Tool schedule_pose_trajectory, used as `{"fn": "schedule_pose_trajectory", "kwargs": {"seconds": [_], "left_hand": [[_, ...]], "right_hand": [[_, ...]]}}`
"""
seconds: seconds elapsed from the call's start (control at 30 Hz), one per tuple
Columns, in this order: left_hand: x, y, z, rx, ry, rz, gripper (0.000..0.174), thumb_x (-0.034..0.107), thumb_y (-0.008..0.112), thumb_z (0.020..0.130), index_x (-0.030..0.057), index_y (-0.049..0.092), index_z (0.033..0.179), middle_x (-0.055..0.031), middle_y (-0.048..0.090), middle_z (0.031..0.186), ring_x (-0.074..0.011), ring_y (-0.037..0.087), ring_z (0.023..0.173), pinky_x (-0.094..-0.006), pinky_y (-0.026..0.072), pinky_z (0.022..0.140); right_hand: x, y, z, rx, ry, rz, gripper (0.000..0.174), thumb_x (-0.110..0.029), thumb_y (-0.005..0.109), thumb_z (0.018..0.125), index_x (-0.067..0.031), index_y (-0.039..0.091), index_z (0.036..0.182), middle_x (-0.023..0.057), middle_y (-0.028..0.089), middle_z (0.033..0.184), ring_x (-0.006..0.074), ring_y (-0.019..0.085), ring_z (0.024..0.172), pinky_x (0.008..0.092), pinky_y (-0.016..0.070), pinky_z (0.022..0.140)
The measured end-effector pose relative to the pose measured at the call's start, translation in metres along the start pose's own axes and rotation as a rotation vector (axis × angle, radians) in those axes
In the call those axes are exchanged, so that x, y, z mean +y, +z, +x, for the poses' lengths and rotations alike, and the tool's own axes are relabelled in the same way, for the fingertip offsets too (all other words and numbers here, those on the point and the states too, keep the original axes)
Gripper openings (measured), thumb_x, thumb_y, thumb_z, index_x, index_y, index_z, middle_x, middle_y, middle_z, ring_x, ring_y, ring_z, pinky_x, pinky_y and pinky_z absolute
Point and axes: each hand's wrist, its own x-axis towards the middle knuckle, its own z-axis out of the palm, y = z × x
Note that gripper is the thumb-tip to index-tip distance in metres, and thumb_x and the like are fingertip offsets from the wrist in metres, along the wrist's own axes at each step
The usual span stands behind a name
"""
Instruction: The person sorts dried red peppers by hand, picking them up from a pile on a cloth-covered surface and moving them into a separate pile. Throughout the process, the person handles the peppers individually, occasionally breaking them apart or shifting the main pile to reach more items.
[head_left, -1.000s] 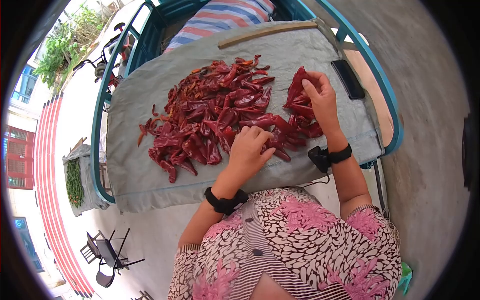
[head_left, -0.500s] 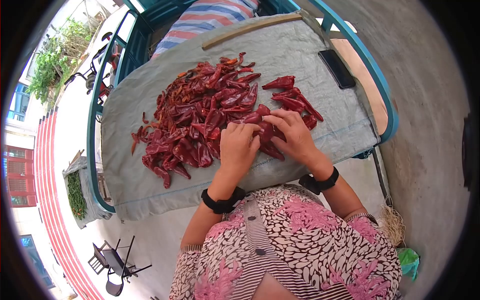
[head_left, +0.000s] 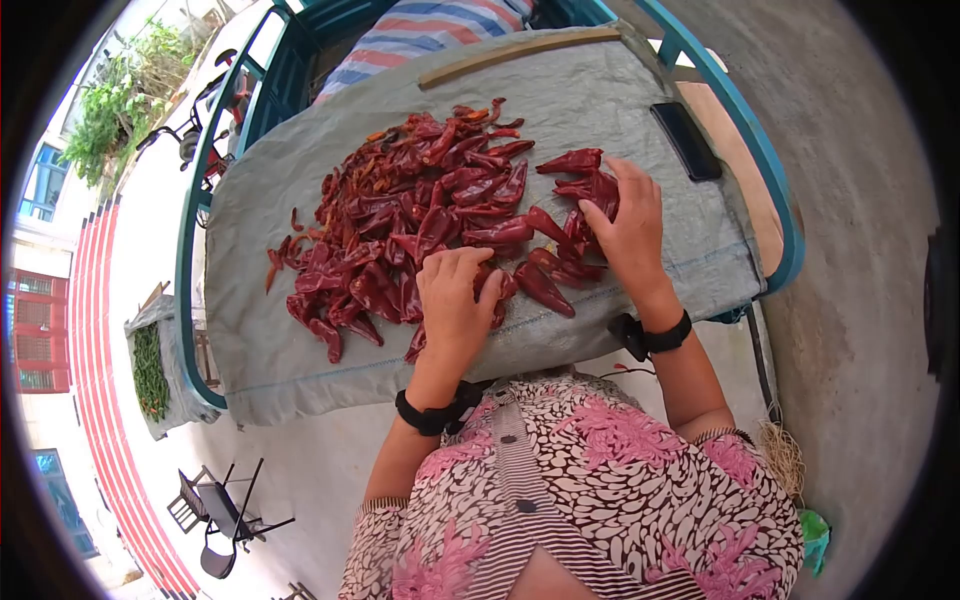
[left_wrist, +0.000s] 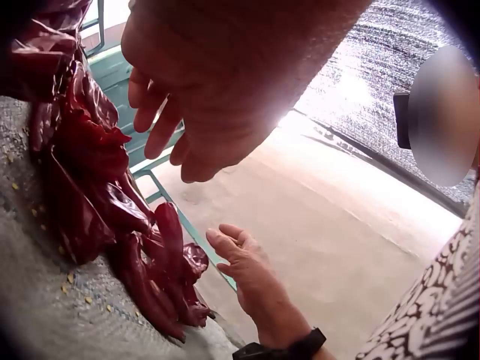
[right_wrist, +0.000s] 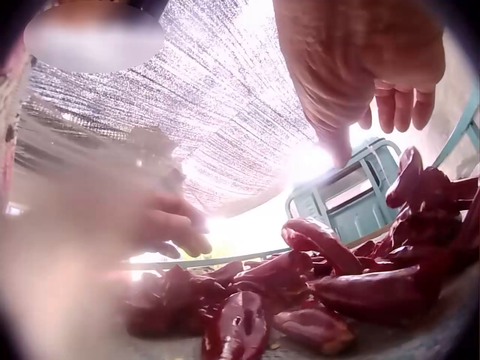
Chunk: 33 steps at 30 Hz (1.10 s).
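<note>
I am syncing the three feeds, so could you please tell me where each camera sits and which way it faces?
Head: on the head, looking down at red chillies on a grey cloth; left hand, right hand and patterned blouse show.
Left wrist: under the left hand, facing across the chillies toward the right hand.
Right wrist: under the right hand, facing the blurred left hand.
Shared: chillies everywhere; each wrist view shows both hands.

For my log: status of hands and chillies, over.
Left hand open, at near edge of big chilli pile. Right hand open, on small side pile. Phone lies apart, on the cloth.
</note>
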Motion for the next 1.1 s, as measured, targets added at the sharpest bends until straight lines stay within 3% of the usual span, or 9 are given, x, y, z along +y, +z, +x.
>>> {"fn": "schedule_pose_trajectory", "kwargs": {"seconds": [0.23, 0.3, 0.43, 0.53, 0.63, 0.77, 0.83, 0.93, 1.1], "left_hand": [[-0.018, -0.031, -0.052, -0.119, 0.104, 0.209, 0.074, 0.031, 0.086, 0.075, 0.0154, 0.056, 0.141, -0.0107, 0.045, 0.149, -0.0349, 0.040, 0.139, -0.0483, 0.0281, 0.113], [-0.035, -0.035, -0.064, -0.120, 0.095, 0.259, 0.066, 0.025, 0.085, 0.074, 0.0168, 0.062, 0.136, -0.0109, 0.045, 0.150, -0.0346, 0.041, 0.138, -0.0481, 0.0313, 0.111], [-0.064, -0.032, -0.078, -0.127, 0.108, 0.245, 0.053, 0.012, 0.080, 0.078, 0.0148, 0.066, 0.130, -0.0140, 0.048, 0.145, -0.0359, 0.048, 0.128, -0.0468, 0.0406, 0.104], [-0.072, -0.031, -0.067, -0.101, 0.089, 0.167, 0.049, 0.006, 0.077, 0.080, 0.0115, 0.066, 0.128, -0.0163, 0.051, 0.140, -0.0368, 0.052, 0.121, -0.0449, 0.0463, 0.099], [-0.078, -0.024, -0.055, -0.031, 0.045, 0.121, 0.052, 0.004, 0.077, 0.082, 0.0084, 0.062, 0.131, -0.0178, 0.052, 0.135, -0.0377, 0.054, 0.120, -0.0436, 0.0482, 0.099], [-0.085, -0.008, -0.050, 0.039, 0.033, -0.062, 0.058, 0.005, 0.077, 0.082, 0.0080, 0.057, 0.136, -0.0173, 0.053, 0.134, -0.0380, 0.053, 0.121, -0.0444, 0.0474, 0.101], [-0.081, -0.006, -0.046, 0.047, 0.032, -0.203, 0.055, 0.005, 0.077, 0.082, 0.0072, 0.059, 0.134, -0.0166, 0.054, 0.133, -0.0372, 0.054, 0.119, -0.0436, 0.0479, 0.099], [-0.071, -0.017, -0.041, 0.096, 0.102, -0.001, 0.045, 0.005, 0.076, 0.084, 0.0058, 0.063, 0.127, -0.0154, 0.057, 0.129, -0.0359, 0.055, 0.115, -0.0420, 0.0486, 0.096], [-0.068, -0.024, -0.041, 0.055, 0.150, -0.181, 0.033, 0.003, 0.072, 0.086, 0.0053, 0.067, 0.118, -0.0134, 0.063, 0.121, -0.0341, 0.058, 0.110, -0.0408, 0.0492, 0.093]], "right_hand": [[-0.023, 0.021, -0.004, -0.271, -0.224, 0.054, 0.053, -0.024, 0.080, 0.080, -0.0118, 0.064, 0.129, 0.0089, 0.070, 0.109, 0.0284, 0.060, 0.105, 0.0411, 0.0482, 0.091], [-0.021, 0.023, -0.001, -0.249, -0.205, 0.096, 0.047, -0.021, 0.080, 0.081, -0.0111, 0.066, 0.125, 0.0090, 0.070, 0.104, 0.0277, 0.062, 0.099, 0.0402, 0.0506, 0.087], [-0.028, 0.003, 0.009, -0.242, 0.173, 0.327, 0.037, -0.017, 0.078, 0.086, -0.0100, 0.066, 0.120, 0.0073, 0.070, 0.101, 0.0224, 0.065, 0.097, 0.0376, 0.0525, 0.085], [-0.029, -0.008, 0.019, -0.158, 0.345, 0.421, 0.036, -0.015, 0.077, 0.088, -0.0078, 0.066, 0.121, 0.0061, 0.072, 0.100, 0.0172, 0.067, 0.098, 0.0344, 0.0527, 0.087], [-0.019, 0.002, 0.018, 0.243, 0.124, 0.172, 0.035, -0.015, 0.077, 0.088, -0.0061, 0.066, 0.120, 0.0075, 0.072, 0.102, 0.0182, 0.067, 0.088, 0.0337, 0.0539, 0.081], [-0.025, -0.021, -0.022, -0.370, 0.271, 0.210, 0.049, -0.015, 0.075, 0.089, -0.0113, 0.058, 0.135, 0.0092, 0.062, 0.127, 0.0239, 0.068, 0.085, 0.0361, 0.0559, 0.076], [-0.050, -0.017, -0.052, -0.606, 0.110, 0.106, 0.057, -0.013, 0.073, 0.088, -0.0159, 0.052, 0.141, 0.0095, 0.060, 0.130, 0.0293, 0.069, 0.085, 0.0393, 0.0569, 0.076], [-0.060, 0.012, -0.083, -0.443, -0.041, -0.056, 0.059, -0.011, 0.071, 0.087, -0.0180, 0.051, 0.142, 0.0101, 0.060, 0.127, 0.0343, 0.069, 0.085, 0.0432, 0.0569, 0.076], [-0.065, 0.017, -0.085, -0.367, 0.114, -0.093, 0.063, -0.009, 0.071, 0.083, -0.0167, 0.051, 0.141, 0.0115, 0.059, 0.118, 0.0339, 0.067, 0.092, 0.0441, 0.0561, 0.076]]}}
